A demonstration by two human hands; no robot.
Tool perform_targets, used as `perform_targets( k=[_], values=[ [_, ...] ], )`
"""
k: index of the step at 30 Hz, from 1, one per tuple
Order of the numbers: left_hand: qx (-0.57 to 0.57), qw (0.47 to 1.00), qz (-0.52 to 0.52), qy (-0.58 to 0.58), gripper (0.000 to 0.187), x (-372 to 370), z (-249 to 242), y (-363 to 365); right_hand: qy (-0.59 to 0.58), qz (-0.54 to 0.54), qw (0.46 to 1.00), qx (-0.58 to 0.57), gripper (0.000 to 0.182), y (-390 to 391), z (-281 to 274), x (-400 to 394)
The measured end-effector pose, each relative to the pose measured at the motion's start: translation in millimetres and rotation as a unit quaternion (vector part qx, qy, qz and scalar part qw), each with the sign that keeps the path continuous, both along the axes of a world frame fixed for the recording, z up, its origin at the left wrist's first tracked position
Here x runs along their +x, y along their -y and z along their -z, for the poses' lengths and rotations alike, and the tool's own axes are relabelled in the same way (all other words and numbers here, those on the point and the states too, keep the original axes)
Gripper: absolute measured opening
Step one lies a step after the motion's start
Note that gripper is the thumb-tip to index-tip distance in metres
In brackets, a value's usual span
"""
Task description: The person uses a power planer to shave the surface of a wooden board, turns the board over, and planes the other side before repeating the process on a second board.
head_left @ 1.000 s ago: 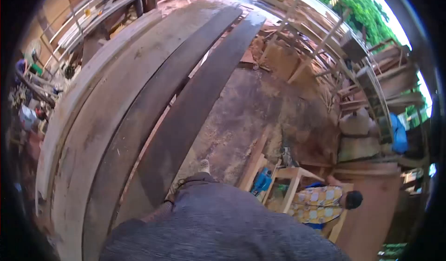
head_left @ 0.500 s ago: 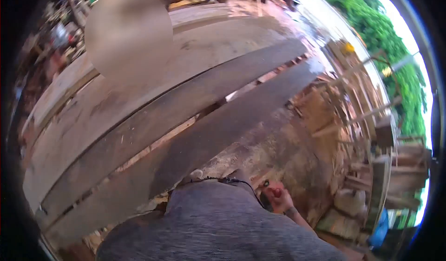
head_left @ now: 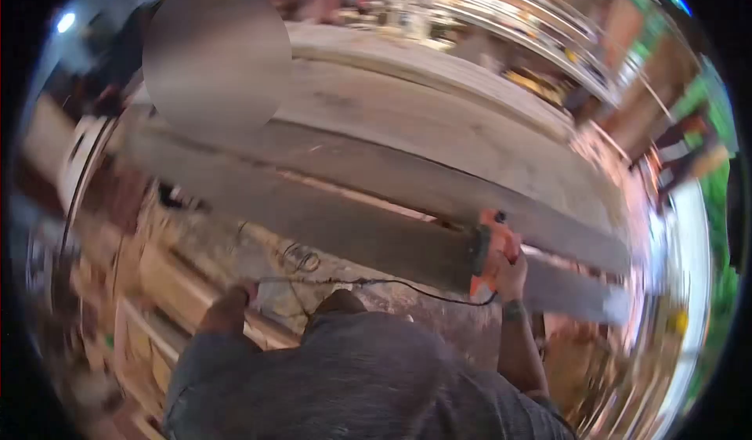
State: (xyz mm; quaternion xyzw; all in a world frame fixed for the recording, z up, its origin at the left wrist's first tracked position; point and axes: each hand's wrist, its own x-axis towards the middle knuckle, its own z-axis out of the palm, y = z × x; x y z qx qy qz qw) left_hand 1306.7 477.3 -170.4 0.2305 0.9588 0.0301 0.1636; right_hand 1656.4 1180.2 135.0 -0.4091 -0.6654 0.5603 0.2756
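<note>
My right hand (head_left: 511, 275) is wrapped round the handle of an orange and black corded power tool (head_left: 492, 253). The tool overlaps the right part of a long dark plank (head_left: 376, 240). From its rear a black power cord (head_left: 423, 289) runs left across my front. At the cord's far end my left hand (head_left: 247, 293) is closed on it, low beside my body. Motion blur softens the fingers of both hands.
A second dark plank (head_left: 376, 166) lies parallel behind the first, with wider pale boards (head_left: 439, 123) beyond. Coiled wire (head_left: 300, 258) lies on the dusty ground (head_left: 235, 240). Wooden pieces (head_left: 180, 283) stand at the lower left. A blurred round patch covers part of the upper left.
My view has swung round to the left. My right hand has brought the power tool up from beside my body to the plank. My left hand and the stretched cord have come into view.
</note>
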Motion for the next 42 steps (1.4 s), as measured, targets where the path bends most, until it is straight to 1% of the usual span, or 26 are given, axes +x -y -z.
perform_targets(
  k=[1,2,3,4,6,8,9,10,11,12,14,16,18,20,22,24,26,28,29,31,33,34,36,38,40,42],
  values=[
    [-0.145,0.984,-0.021,0.104,0.041,16.0,-94.2,-38.8,0.007,-0.004,0.999,0.034,0.03,-6.7,13.2,-13.1],
    [-0.062,0.989,-0.09,0.095,0.038,18.2,-89.6,-29.6,0.014,-0.021,0.999,0.026,0.034,-13.1,22.3,-17.1],
    [-0.072,0.988,-0.128,0.037,0.036,34.0,-120.5,-39.7,0.021,-0.038,0.999,0.017,0.037,-20.9,33.1,-20.5],
    [0.005,0.97,-0.242,0.033,0.035,45.8,-120.8,-33.4,0.035,-0.063,0.997,-0.03,0.04,-29.3,38.0,-19.3],
    [0.037,0.916,-0.371,0.148,0.034,66.8,-116.0,-32.3,-0.004,-0.061,0.998,0.0,0.044,-54.9,75.0,-19.8],
    [0.042,0.897,-0.385,0.214,0.034,104.9,-52.8,-20.4,-0.04,-0.063,0.997,-0.001,0.048,-49.1,66.8,-28.1],
    [-0.009,0.983,-0.104,0.154,0.033,126.3,-18.8,-16.9,-0.059,-0.06,0.996,-0.013,0.049,-45.0,61.1,-26.6],
    [-0.082,0.976,-0.018,0.201,0.036,149.2,23.3,-32.8,-0.047,-0.08,0.996,-0.013,0.05,-64.4,79.6,-22.4],
    [-0.139,0.957,0.073,0.244,0.04,170.9,59.2,-49.2,-0.034,-0.075,0.996,-0.013,0.05,-60.7,73.8,-22.5],
    [-0.103,0.942,0.041,0.317,0.041,193.2,47.5,-59.2,-0.02,-0.07,0.997,-0.013,0.051,-54.7,64.9,-20.6],
    [0.014,0.895,-0.113,0.43,0.043,224.8,4.8,-75.7,-0.019,-0.08,0.997,0.01,0.051,-55.2,64.5,-21.2],
    [0.09,0.856,-0.185,0.474,0.046,240.9,-36.5,-87.2,-0.042,-0.097,0.994,0.033,0.05,-74.7,90.0,-17.6],
    [0.104,0.861,-0.158,0.472,0.05,241.9,-58.1,-91.9,-0.05,-0.097,0.994,0.014,0.048,-81.3,99.4,-13.6],
    [0.048,0.92,0.024,0.387,0.045,231.6,-50.0,-91.0,-0.047,-0.092,0.995,-0.005,0.045,-86.2,104.3,-12.8],
    [0.004,0.948,0.128,0.292,0.042,225.2,-43.7,-93.8,-0.046,-0.094,0.995,0.0,0.042,-90.7,109.5,-12.1],
    [0.003,0.926,-0.019,0.378,0.041,214.3,-42.9,-105.2,-0.066,-0.099,0.993,0.014,0.041,-86.2,106.3,-13.3],
    [0.015,0.891,-0.212,0.401,0.036,200.5,-72.7,-126.4,-0.059,-0.103,0.993,0.013,0.044,-77.9,93.5,-13.9],
    [0.033,0.878,-0.234,0.416,0.035,192.6,-90.2,-134.1,-0.011,-0.1,0.995,-0.009,0.052,-68.8,77.7,-10.6],
    [0.039,0.873,-0.239,0.424,0.035,188.8,-91.6,-136.1,-0.035,-0.115,0.992,-0.045,0.053,-62.6,71.5,-12.4],
    [0.059,0.912,-0.084,0.396,0.036,190.8,-62.5,-135.4,-0.074,-0.114,0.984,-0.115,0.053,-41.1,51.5,-17.2],
    [0.037,0.923,0.022,0.383,0.035,192.3,0.5,-131.5,-0.087,-0.084,0.975,-0.186,0.054,-19.9,25.8,-22.3],
    [0.023,0.923,0.065,0.378,0.035,194.3,37.6,-127.7,-0.081,-0.083,0.984,-0.133,0.053,-34.9,47.8,-20.7],
    [-0.007,0.914,0.147,0.378,0.034,196.9,78.1,-121.7,-0.049,-0.071,0.993,-0.081,0.05,-43.8,50.5,-16.0],
    [-0.113,0.872,0.304,0.367,0.044,199.1,79.5,-138.4,-0.024,-0.058,0.995,-0.079,0.046,-29.4,38.0,-14.9],
    [-0.147,0.882,0.257,0.368,0.052,204.5,41.9,-152.7,-0.015,-0.058,0.995,-0.075,0.041,-37.5,50.3,-20.9],
    [-0.166,0.889,0.236,0.356,0.061,219.1,14.7,-172.2,0.034,-0.052,0.997,-0.05,0.041,-24.7,22.7,-23.6]
  ],
)
